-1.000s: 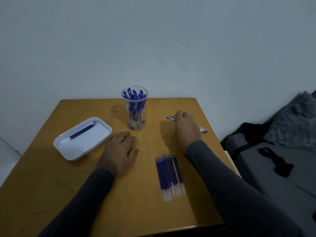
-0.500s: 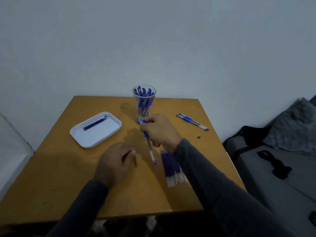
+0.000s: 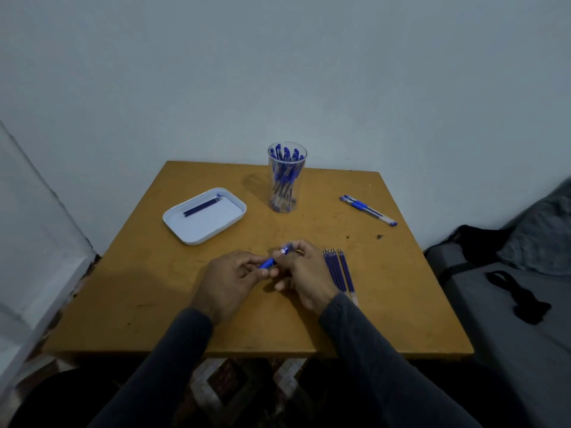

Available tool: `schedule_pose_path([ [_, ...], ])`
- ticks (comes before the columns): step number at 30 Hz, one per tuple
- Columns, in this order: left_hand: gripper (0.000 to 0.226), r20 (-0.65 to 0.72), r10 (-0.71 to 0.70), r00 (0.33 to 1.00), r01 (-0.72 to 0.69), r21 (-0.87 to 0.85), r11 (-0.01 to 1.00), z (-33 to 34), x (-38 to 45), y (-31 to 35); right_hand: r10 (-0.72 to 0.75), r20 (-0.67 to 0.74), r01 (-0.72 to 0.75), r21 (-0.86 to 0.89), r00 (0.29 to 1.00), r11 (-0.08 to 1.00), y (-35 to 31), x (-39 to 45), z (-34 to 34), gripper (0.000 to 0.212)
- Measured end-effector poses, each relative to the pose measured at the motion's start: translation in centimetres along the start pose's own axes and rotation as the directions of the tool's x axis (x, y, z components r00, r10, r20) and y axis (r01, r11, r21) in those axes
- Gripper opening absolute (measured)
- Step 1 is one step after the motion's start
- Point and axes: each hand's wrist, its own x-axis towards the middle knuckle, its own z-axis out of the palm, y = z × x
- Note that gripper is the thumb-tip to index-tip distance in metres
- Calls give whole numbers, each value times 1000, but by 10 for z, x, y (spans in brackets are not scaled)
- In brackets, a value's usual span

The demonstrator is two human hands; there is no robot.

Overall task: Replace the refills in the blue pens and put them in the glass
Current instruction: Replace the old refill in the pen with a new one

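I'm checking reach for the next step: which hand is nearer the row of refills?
Right. The right hand lies just beside the refills; the left hand is farther off.

left hand [image 3: 230, 281]: fingers curled, pinching one end of the blue pen [image 3: 274, 258].
right hand [image 3: 306, 273]: fingertips gripping its other end, touching the left.

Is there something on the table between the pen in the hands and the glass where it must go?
Nothing visible. The pen, held by the left hand and right hand, faces bare table up to the glass.
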Motion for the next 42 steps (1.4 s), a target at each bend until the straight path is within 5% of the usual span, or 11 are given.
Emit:
schedule_pose_path([
  [16,17,-132,134,982,-119,116,986,18,-9,-7,-92,45,95,-69,995,993,6,-2,-8,19],
  [30,21,-54,154,987,-146,127,981,15,-2,-18,-106,65,109,-42,992,993,11,-1,-12,18],
  [37,21,-254,195,947,-173,107,979,19,-7,-16,-115,-79,119,40,990,992,10,3,-6,19],
  [42,21,-472,267,840,-217,157,963,16,-10,-17,-195,-282,60,-425,939,903,17,15,-9,5],
])
